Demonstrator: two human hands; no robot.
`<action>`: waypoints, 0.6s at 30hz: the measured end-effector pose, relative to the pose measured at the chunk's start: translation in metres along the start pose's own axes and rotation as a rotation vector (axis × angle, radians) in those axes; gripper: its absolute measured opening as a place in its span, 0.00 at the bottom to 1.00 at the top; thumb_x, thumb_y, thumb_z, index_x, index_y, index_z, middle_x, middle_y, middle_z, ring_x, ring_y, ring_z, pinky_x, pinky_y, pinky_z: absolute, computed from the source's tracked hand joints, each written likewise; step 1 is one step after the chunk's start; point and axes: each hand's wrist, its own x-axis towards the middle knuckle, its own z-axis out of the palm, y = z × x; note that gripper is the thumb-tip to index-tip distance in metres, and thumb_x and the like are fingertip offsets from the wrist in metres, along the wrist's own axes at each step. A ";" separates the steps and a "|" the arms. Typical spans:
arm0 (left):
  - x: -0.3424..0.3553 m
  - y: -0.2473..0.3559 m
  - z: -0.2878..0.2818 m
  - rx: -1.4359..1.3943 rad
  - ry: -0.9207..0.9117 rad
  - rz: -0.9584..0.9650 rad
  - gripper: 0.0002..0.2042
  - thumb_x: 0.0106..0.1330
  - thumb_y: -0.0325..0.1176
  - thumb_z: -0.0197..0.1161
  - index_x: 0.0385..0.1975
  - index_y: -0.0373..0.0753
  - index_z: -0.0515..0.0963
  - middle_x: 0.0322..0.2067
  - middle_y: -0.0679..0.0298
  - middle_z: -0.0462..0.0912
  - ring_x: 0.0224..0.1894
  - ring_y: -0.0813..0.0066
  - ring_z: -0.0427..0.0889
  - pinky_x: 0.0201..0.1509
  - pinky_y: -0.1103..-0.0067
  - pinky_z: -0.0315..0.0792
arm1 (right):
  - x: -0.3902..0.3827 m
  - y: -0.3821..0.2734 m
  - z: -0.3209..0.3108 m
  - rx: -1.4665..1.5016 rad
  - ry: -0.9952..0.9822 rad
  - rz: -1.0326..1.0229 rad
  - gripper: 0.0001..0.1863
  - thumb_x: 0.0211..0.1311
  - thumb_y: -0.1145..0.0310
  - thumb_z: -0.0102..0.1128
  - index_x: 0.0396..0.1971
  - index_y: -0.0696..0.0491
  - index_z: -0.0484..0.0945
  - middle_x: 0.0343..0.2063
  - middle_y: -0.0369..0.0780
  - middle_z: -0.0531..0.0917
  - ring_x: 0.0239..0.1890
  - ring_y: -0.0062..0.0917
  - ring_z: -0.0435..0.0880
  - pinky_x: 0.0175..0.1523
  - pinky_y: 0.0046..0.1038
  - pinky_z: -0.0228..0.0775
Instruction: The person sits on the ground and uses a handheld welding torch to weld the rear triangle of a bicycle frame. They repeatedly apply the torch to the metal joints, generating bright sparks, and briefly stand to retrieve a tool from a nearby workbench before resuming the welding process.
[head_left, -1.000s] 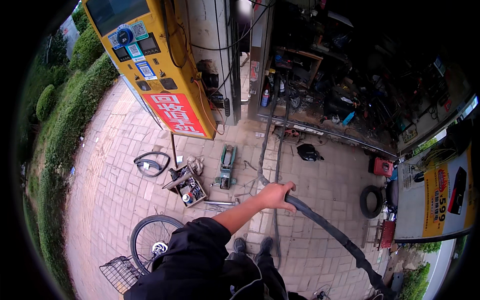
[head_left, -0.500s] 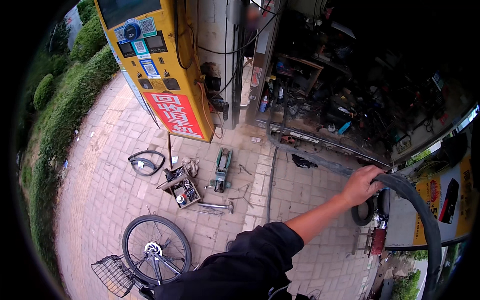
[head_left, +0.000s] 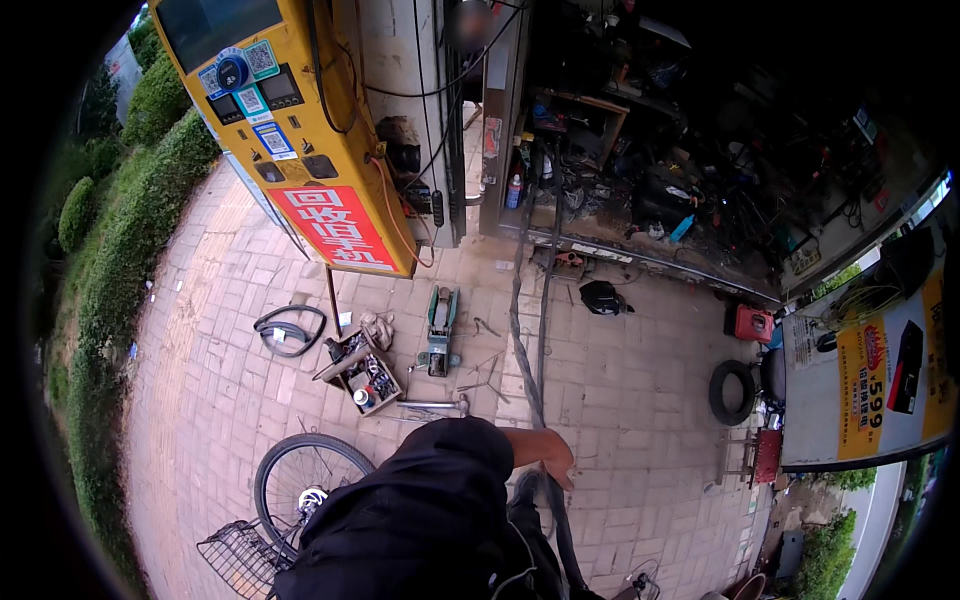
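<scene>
My left arm, in a dark sleeve, reaches in from the lower edge and bends at the elbow. My left hand (head_left: pixel 556 464) is low in the middle, closed at a long black rubber tube (head_left: pixel 529 370); its fingertips are turned out of sight. The tube runs from the dark doorway down over the paving, passes behind my forearm and comes out below the hand toward the lower edge. A second strand of it lies alongside. Close to the hand is a dark shoe (head_left: pixel 527 487). My right hand does not show.
Left of my arm are a bicycle wheel (head_left: pixel 268 482), a wire basket (head_left: pixel 232 560), a toolbox (head_left: pixel 393 396), a hammer (head_left: pixel 440 405) and a green floor jack (head_left: pixel 438 335). A yellow machine (head_left: pixel 330 170) stands behind. A tyre (head_left: pixel 716 392) and signboard (head_left: pixel 805 400) are at right.
My left hand has come down and left, toward my body. The tube came with it, from an arc at the right to a nearly straight run down the middle.
</scene>
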 end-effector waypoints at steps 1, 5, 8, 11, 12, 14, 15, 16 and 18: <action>-0.009 -0.015 0.012 0.066 0.046 -0.071 0.40 0.57 0.74 0.43 0.32 0.36 0.82 0.29 0.62 0.83 0.35 0.64 0.81 0.54 0.61 0.66 | -0.022 -0.012 0.047 -0.006 0.034 0.170 0.33 0.58 0.63 0.65 0.60 0.59 0.63 0.47 0.46 0.76 0.41 0.37 0.77 0.46 0.37 0.74; -0.057 -0.091 0.055 0.071 0.127 -0.290 0.37 0.58 0.70 0.45 0.42 0.39 0.82 0.43 0.56 0.82 0.53 0.58 0.77 0.66 0.54 0.47 | -0.041 -0.038 0.118 0.320 -0.411 0.415 0.26 0.61 0.61 0.62 0.53 0.47 0.58 0.41 0.41 0.71 0.38 0.27 0.73 0.41 0.29 0.70; -0.088 -0.127 0.101 -0.027 0.034 -0.482 0.35 0.60 0.67 0.47 0.54 0.44 0.76 0.56 0.56 0.75 0.63 0.54 0.67 0.68 0.48 0.38 | -0.066 -0.039 0.180 0.750 -0.513 0.342 0.15 0.65 0.56 0.58 0.41 0.52 0.73 0.30 0.35 0.76 0.31 0.18 0.73 0.37 0.21 0.68; -0.098 -0.138 0.160 -0.184 0.168 -0.537 0.36 0.59 0.65 0.53 0.59 0.43 0.70 0.59 0.57 0.71 0.65 0.52 0.63 0.67 0.46 0.42 | -0.155 -0.109 0.260 1.013 -0.819 0.383 0.18 0.67 0.58 0.53 0.50 0.53 0.70 0.32 0.33 0.72 0.29 0.18 0.69 0.34 0.22 0.65; -0.114 -0.120 0.157 -0.307 0.297 -0.481 0.37 0.58 0.65 0.53 0.59 0.41 0.70 0.60 0.56 0.70 0.65 0.52 0.63 0.67 0.48 0.46 | -0.191 -0.121 0.280 1.028 -0.878 0.464 0.18 0.66 0.58 0.54 0.50 0.52 0.70 0.32 0.34 0.73 0.28 0.19 0.69 0.34 0.23 0.65; -0.141 -0.099 0.172 -0.781 0.837 -0.324 0.36 0.60 0.60 0.57 0.60 0.37 0.68 0.61 0.52 0.68 0.65 0.53 0.64 0.67 0.59 0.56 | -0.287 -0.137 0.334 1.049 -1.063 0.731 0.18 0.64 0.58 0.55 0.50 0.51 0.70 0.31 0.34 0.73 0.27 0.20 0.70 0.33 0.25 0.66; -0.163 -0.070 0.143 -0.939 1.024 -0.174 0.35 0.60 0.56 0.60 0.61 0.36 0.65 0.62 0.52 0.67 0.64 0.55 0.65 0.65 0.64 0.59 | -0.331 -0.147 0.345 1.029 -1.124 0.831 0.19 0.63 0.58 0.56 0.50 0.50 0.70 0.30 0.35 0.73 0.26 0.21 0.71 0.33 0.27 0.66; -0.196 -0.037 0.107 -1.092 1.204 -0.002 0.35 0.61 0.51 0.62 0.62 0.34 0.63 0.62 0.51 0.65 0.63 0.57 0.66 0.64 0.70 0.62 | -0.372 -0.156 0.353 0.999 -1.176 0.918 0.19 0.62 0.58 0.56 0.50 0.49 0.70 0.30 0.35 0.74 0.25 0.21 0.71 0.33 0.28 0.66; -0.240 0.002 0.072 -1.232 1.427 0.378 0.36 0.61 0.44 0.65 0.65 0.34 0.57 0.62 0.52 0.65 0.61 0.61 0.68 0.64 0.71 0.62 | -0.453 -0.171 0.365 0.924 -1.308 1.045 0.20 0.59 0.58 0.57 0.50 0.47 0.70 0.29 0.36 0.74 0.24 0.23 0.72 0.32 0.30 0.67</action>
